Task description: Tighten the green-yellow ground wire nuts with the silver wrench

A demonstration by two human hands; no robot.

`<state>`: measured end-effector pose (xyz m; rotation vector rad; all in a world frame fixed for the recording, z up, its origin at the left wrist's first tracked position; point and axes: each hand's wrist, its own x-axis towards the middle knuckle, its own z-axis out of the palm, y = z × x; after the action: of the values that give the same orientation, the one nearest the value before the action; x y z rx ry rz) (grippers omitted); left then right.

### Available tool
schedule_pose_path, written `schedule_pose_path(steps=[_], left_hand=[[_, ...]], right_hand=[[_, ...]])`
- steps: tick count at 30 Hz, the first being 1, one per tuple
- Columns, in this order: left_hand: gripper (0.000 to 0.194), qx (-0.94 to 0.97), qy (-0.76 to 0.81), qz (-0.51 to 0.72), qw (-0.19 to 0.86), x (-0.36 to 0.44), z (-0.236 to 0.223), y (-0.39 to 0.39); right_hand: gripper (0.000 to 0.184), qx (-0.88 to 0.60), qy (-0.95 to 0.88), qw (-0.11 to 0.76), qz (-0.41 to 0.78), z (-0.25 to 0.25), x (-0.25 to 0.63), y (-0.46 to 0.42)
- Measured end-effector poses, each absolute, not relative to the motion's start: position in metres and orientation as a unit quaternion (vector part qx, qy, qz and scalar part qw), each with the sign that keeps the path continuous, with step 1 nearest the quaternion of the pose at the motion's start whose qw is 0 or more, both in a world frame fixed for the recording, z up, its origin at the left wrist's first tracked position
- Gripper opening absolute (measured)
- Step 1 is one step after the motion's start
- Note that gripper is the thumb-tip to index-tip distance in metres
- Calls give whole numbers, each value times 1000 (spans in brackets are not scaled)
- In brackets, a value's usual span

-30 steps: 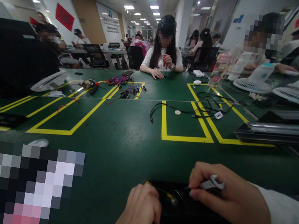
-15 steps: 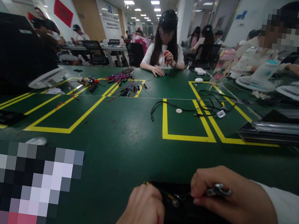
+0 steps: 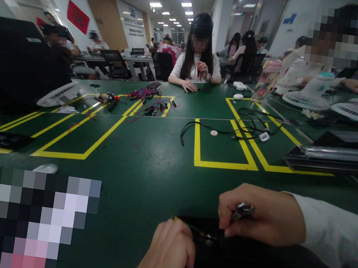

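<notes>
My right hand (image 3: 261,214) is closed around a small silver wrench (image 3: 244,210), whose upper end sticks out past the fingers. Its lower part is hidden by the hand and the dark surface. Just left of those fingertips sits a shiny round metal fastener (image 3: 209,239) on a black case (image 3: 246,267). A yellow-green wire (image 3: 197,230) runs from this fastener toward my left hand (image 3: 171,246). That hand grips the left edge of the case with its fingers curled; the fingertips are partly hidden.
Black cables (image 3: 248,117) and a white ring (image 3: 214,133) lie on the green table (image 3: 145,182), which has yellow tape outlines. Metal-edged black bars (image 3: 339,154) are at right. Bundled wires (image 3: 145,91) lie farther off. A co-worker (image 3: 197,61) sits opposite; small fans (image 3: 307,98) stand right.
My right hand has moved left and slightly up with the wrench, which has turned so its upper end points differently. My left hand stays nearly in place on the case.
</notes>
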<state>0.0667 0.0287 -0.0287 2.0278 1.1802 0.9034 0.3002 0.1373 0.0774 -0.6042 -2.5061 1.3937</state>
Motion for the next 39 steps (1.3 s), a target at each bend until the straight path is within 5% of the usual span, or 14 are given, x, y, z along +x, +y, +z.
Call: schedule_pose_path(steps=[8,14,25,39], left_hand=[[31,761,450,346,316,62,-8,20],[35,760,446,351,317,62,8,17],[37,769,449,323,319,57,8,20],[16,785,436,318,304,59,8,19]], right_hand=[[14,-336,-793,160,482,88,304,114],[14,-463,-812,179,307,71,313,60],[13,-426,-835,159,309,59,308,66],[12,-348,-868,119,335,71,308,87]])
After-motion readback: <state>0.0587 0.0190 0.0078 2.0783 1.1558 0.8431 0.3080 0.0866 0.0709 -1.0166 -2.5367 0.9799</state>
